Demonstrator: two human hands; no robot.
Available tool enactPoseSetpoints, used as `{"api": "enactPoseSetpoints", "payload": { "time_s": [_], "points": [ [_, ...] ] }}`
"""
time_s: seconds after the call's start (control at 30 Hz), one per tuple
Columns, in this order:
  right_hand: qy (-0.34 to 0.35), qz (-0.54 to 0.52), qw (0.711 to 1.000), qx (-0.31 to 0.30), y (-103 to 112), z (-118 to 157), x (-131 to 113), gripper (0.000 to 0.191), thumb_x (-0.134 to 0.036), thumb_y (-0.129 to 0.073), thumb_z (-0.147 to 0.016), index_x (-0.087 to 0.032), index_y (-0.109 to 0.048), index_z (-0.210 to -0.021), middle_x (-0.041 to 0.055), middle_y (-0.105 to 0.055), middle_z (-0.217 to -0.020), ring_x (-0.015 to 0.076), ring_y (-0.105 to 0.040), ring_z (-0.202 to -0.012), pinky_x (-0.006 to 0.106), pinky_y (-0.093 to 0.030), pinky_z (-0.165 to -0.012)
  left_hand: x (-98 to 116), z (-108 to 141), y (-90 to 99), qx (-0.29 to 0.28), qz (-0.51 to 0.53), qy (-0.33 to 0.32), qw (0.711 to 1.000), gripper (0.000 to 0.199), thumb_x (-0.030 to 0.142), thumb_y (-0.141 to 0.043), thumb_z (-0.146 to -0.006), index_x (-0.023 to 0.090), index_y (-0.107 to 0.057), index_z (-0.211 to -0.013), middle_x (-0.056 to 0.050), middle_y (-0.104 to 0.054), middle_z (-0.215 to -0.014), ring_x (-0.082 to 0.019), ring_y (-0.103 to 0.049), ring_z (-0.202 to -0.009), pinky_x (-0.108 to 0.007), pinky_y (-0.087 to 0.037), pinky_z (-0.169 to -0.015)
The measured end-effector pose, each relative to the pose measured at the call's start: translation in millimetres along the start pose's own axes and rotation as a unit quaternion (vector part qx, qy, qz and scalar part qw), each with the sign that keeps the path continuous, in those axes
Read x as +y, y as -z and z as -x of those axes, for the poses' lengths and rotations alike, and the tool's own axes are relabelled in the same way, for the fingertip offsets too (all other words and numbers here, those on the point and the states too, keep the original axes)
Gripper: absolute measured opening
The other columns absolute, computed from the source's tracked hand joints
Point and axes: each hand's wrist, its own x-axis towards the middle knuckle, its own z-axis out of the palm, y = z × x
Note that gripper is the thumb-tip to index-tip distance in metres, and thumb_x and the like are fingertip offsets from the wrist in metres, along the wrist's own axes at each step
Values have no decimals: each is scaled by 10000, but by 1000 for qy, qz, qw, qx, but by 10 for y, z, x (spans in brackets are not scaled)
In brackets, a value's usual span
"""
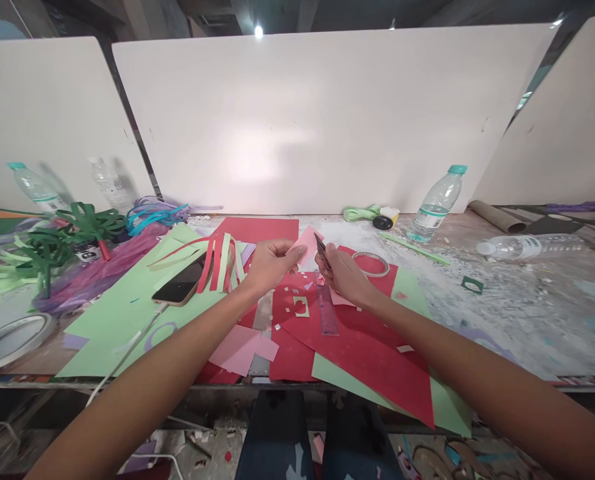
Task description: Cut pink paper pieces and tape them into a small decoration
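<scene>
A small pink paper piece (309,243) is pinched in my left hand (276,262), above the middle of the worktable. My right hand (344,272) is closed around dark scissors (320,244), whose pointed tip is up beside the pink paper. Under my hands lie red sheets (350,337) with small paper scraps, a clear purple ruler (326,307) and a pale green square with a round hole (301,307). Pink paper pieces (236,348) are on the table below my left hand. Red and pale green strips (220,263) stand next to a phone (180,285).
Upright bottle (434,207) and a lying bottle (532,247) are on the right. A tape roll (371,264) rests on red paper; a larger roll (14,341) is far left. The phone's white cable (127,353) crosses green sheets (102,333). White panels (327,120) stand behind.
</scene>
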Motion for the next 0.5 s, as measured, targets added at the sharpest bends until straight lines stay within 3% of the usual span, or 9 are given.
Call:
{"api": "enactPoseSetpoints", "payload": {
  "time_s": [0.5],
  "points": [
    [-1,5,1000,-12,-1,-6,6,517,-624,-164,-915,-212,-301,-635,-53,-199,-561,98,-180,-448,257,-162,-433,18,-8,25,12,16,7,1000,358,474,-603,-776,165,-560,-602,11,-528,-547,-105,-520,-515,-240,-416,-539]
  ]
}}
